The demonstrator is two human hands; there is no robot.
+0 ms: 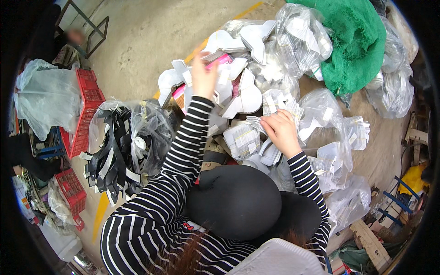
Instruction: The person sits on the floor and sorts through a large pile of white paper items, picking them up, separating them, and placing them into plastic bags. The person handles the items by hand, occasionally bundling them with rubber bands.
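My left hand [204,77] is raised over a pile of white shaped cut-outs [245,95], beside a pink piece [221,61]. Motion smears its fingers, so what they hold, if anything, is unclear. Lower and to the right, my right hand [281,132] has its fingers bent against the edge of a stack of thin white pieces [278,101] and appears to grip it. Right by it lies a banded bundle of white pieces [243,141]. More white pieces [327,160] show in and around clear plastic bags to the right.
A clear bag of black and white straps [114,151] stands at left, near red crates [87,107]. Bagged white pieces [302,41] and a green mesh sack [353,41] are at the far right. Wooden pieces [371,245] lie lower right. A person's blurred part shows far left.
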